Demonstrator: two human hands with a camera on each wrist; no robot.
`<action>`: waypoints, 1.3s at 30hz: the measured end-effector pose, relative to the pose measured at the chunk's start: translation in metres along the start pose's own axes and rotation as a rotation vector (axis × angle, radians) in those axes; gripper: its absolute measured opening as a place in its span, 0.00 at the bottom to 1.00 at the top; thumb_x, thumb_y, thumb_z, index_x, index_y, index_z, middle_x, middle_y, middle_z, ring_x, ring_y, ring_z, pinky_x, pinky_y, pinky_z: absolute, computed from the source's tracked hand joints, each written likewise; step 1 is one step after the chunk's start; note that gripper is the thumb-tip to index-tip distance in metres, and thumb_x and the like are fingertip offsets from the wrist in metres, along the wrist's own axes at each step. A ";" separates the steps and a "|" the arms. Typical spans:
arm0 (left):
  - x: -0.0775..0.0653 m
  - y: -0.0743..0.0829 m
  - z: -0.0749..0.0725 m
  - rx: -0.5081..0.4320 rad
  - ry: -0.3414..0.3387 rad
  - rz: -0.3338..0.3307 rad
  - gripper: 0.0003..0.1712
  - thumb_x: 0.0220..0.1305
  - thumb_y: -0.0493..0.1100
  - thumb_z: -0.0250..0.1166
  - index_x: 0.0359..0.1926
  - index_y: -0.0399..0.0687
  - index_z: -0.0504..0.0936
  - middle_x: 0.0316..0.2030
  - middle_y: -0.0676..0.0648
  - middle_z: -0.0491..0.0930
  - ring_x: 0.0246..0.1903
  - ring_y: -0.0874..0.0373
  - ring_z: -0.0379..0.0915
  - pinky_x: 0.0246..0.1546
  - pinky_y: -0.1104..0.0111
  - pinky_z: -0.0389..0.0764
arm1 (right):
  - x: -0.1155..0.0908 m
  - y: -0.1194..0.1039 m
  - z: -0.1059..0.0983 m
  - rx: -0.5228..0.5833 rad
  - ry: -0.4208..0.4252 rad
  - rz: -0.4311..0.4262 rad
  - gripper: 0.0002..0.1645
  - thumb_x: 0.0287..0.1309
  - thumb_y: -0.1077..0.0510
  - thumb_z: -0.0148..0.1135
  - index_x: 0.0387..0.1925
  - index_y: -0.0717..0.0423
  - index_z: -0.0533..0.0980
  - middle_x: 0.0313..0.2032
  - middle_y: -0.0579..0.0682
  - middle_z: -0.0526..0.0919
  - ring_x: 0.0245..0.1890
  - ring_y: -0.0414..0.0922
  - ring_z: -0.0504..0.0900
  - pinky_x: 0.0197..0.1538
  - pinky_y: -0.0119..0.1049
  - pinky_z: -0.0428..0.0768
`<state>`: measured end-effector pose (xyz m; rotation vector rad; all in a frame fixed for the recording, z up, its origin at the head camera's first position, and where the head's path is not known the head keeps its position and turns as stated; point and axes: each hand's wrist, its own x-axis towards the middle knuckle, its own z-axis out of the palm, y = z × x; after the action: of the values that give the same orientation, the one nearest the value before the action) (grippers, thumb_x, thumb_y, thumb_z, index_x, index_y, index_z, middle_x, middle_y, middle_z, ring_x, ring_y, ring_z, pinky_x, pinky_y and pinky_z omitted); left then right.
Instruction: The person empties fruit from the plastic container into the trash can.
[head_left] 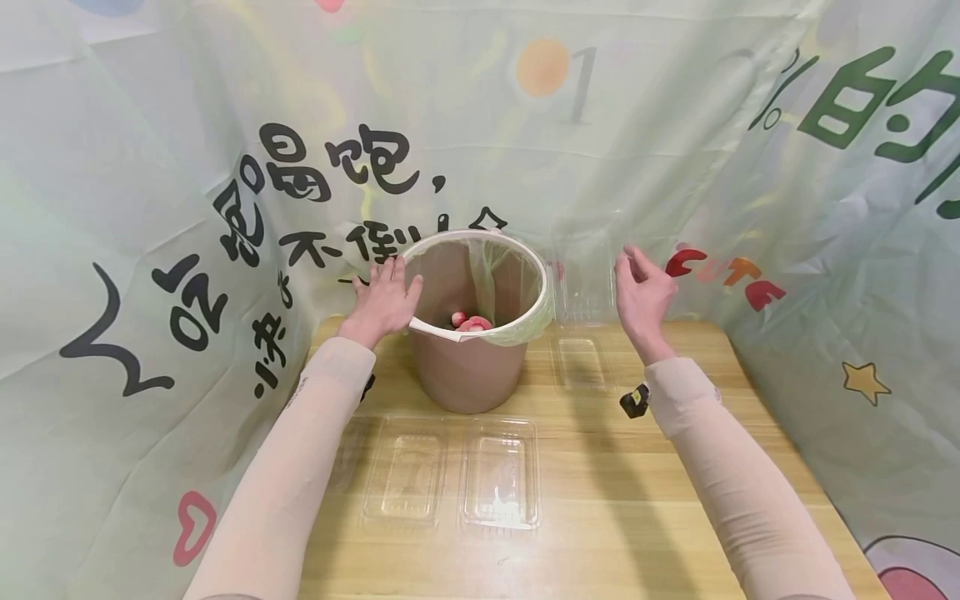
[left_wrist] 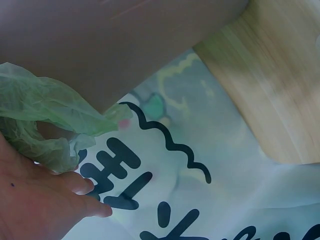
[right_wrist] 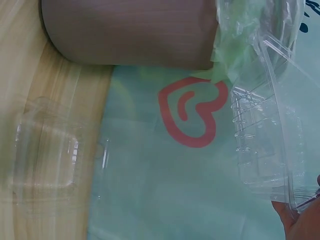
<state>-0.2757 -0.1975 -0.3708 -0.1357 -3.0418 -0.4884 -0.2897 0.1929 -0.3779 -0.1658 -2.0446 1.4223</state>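
A brown trash bin (head_left: pixel 468 375) with a pale rim stands on the table, lined with a thin green plastic bag (head_left: pixel 525 325). Inside lie red-and-white pieces (head_left: pixel 474 322). My left hand (head_left: pixel 382 304) is at the bin's left rim, fingers spread; in the left wrist view it lies beside the bunched bag (left_wrist: pixel 50 100). To the right of the bin, my right hand (head_left: pixel 645 296) pinches the edge of a clear plastic container (right_wrist: pixel 260 135), raised above the table. Its see-through walls are faint in the head view.
Two clear plastic trays (head_left: pixel 405 479) lie side by side in front of the bin, with a further faint one at their left. Another clear tray (head_left: pixel 581 362) sits right of the bin. Printed cloth (head_left: pixel 465 83) hangs around the wooden table (head_left: pixel 600 533).
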 end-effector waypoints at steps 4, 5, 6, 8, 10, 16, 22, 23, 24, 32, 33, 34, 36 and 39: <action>0.000 0.001 0.000 0.002 0.002 0.002 0.46 0.82 0.64 0.28 0.84 0.35 0.44 0.83 0.31 0.44 0.82 0.27 0.34 0.76 0.26 0.35 | -0.003 0.004 -0.002 -0.020 -0.003 -0.007 0.21 0.72 0.48 0.61 0.60 0.47 0.86 0.51 0.56 0.91 0.36 0.26 0.81 0.50 0.21 0.78; 0.000 0.001 0.000 0.002 0.002 0.002 0.46 0.82 0.63 0.28 0.84 0.35 0.44 0.83 0.31 0.44 0.82 0.27 0.34 0.76 0.26 0.35 | -0.004 0.005 -0.003 -0.030 -0.005 -0.011 0.21 0.72 0.48 0.60 0.59 0.47 0.86 0.51 0.56 0.91 0.36 0.26 0.81 0.50 0.21 0.78; -0.001 0.002 0.000 -0.001 0.003 0.001 0.46 0.82 0.63 0.28 0.84 0.35 0.44 0.83 0.31 0.44 0.82 0.27 0.34 0.76 0.26 0.35 | -0.005 0.006 -0.003 -0.037 -0.008 -0.014 0.21 0.72 0.48 0.60 0.59 0.47 0.86 0.50 0.56 0.91 0.36 0.25 0.80 0.50 0.21 0.77; -0.001 0.001 0.000 -0.003 0.004 0.000 0.46 0.82 0.64 0.28 0.84 0.35 0.44 0.83 0.31 0.44 0.82 0.27 0.34 0.76 0.26 0.34 | -0.006 0.008 -0.005 -0.041 -0.011 -0.010 0.21 0.72 0.47 0.60 0.59 0.48 0.86 0.51 0.56 0.91 0.36 0.25 0.80 0.49 0.20 0.77; -0.001 0.001 0.000 -0.005 0.003 -0.001 0.45 0.82 0.64 0.28 0.84 0.35 0.44 0.84 0.31 0.44 0.82 0.27 0.33 0.76 0.27 0.34 | -0.007 0.010 -0.005 -0.042 -0.014 -0.002 0.22 0.72 0.47 0.60 0.60 0.49 0.86 0.52 0.56 0.91 0.36 0.25 0.81 0.49 0.19 0.77; 0.000 0.000 0.000 0.002 -0.002 -0.002 0.46 0.82 0.64 0.28 0.84 0.35 0.43 0.84 0.31 0.43 0.82 0.27 0.34 0.76 0.27 0.33 | -0.012 0.017 -0.009 -0.056 -0.034 0.030 0.24 0.73 0.45 0.59 0.62 0.50 0.84 0.54 0.55 0.90 0.41 0.31 0.83 0.53 0.23 0.80; -0.001 0.001 0.000 -0.003 -0.002 -0.002 0.46 0.82 0.64 0.29 0.84 0.35 0.43 0.84 0.31 0.43 0.82 0.28 0.33 0.76 0.27 0.33 | -0.016 0.025 -0.011 -0.063 -0.043 0.058 0.24 0.72 0.45 0.58 0.63 0.48 0.84 0.54 0.54 0.90 0.40 0.31 0.83 0.51 0.23 0.79; -0.001 0.001 0.000 -0.005 -0.002 -0.002 0.46 0.82 0.64 0.29 0.84 0.35 0.43 0.84 0.31 0.44 0.82 0.28 0.33 0.76 0.27 0.33 | -0.016 0.026 -0.011 -0.064 -0.042 0.057 0.24 0.72 0.45 0.59 0.62 0.48 0.84 0.53 0.54 0.91 0.40 0.30 0.83 0.51 0.22 0.79; -0.001 0.002 0.000 -0.006 0.000 -0.003 0.46 0.82 0.64 0.29 0.84 0.36 0.44 0.84 0.32 0.44 0.82 0.28 0.33 0.76 0.27 0.34 | -0.017 0.027 -0.012 -0.065 -0.042 0.059 0.24 0.72 0.45 0.59 0.62 0.48 0.84 0.53 0.54 0.91 0.40 0.29 0.83 0.50 0.22 0.78; -0.001 0.001 -0.001 0.001 -0.001 -0.001 0.45 0.82 0.63 0.29 0.84 0.35 0.44 0.83 0.31 0.44 0.82 0.27 0.35 0.76 0.26 0.34 | -0.024 0.035 -0.017 -0.076 -0.055 0.085 0.25 0.73 0.44 0.59 0.63 0.48 0.84 0.56 0.53 0.89 0.43 0.30 0.84 0.49 0.20 0.78; -0.001 0.001 0.000 0.003 0.000 -0.001 0.45 0.82 0.63 0.28 0.84 0.35 0.44 0.83 0.31 0.44 0.82 0.27 0.35 0.76 0.26 0.34 | -0.025 0.037 -0.018 -0.079 -0.056 0.083 0.25 0.73 0.44 0.59 0.63 0.48 0.84 0.56 0.53 0.89 0.42 0.29 0.83 0.49 0.20 0.77; -0.001 0.001 -0.001 0.003 -0.001 0.000 0.45 0.82 0.64 0.28 0.84 0.35 0.44 0.83 0.31 0.44 0.82 0.27 0.35 0.76 0.26 0.34 | -0.026 0.039 -0.018 -0.082 -0.053 0.081 0.25 0.73 0.45 0.59 0.63 0.49 0.84 0.56 0.53 0.89 0.42 0.29 0.83 0.48 0.19 0.77; -0.001 0.001 -0.001 0.001 0.000 -0.001 0.45 0.82 0.64 0.29 0.84 0.35 0.44 0.84 0.31 0.44 0.82 0.27 0.35 0.76 0.27 0.34 | -0.028 0.041 -0.020 -0.086 -0.056 0.082 0.25 0.73 0.45 0.59 0.63 0.50 0.84 0.56 0.53 0.89 0.42 0.27 0.83 0.48 0.18 0.76; -0.002 0.001 -0.001 0.001 -0.001 -0.004 0.45 0.82 0.64 0.29 0.84 0.36 0.43 0.84 0.32 0.44 0.82 0.28 0.36 0.76 0.27 0.34 | -0.031 0.045 -0.022 -0.093 -0.057 0.086 0.24 0.73 0.46 0.60 0.63 0.50 0.84 0.56 0.53 0.89 0.42 0.27 0.83 0.48 0.18 0.76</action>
<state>-0.2739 -0.1966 -0.3696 -0.1304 -3.0441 -0.4865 -0.2641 0.2154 -0.4259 -0.2581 -2.1745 1.3987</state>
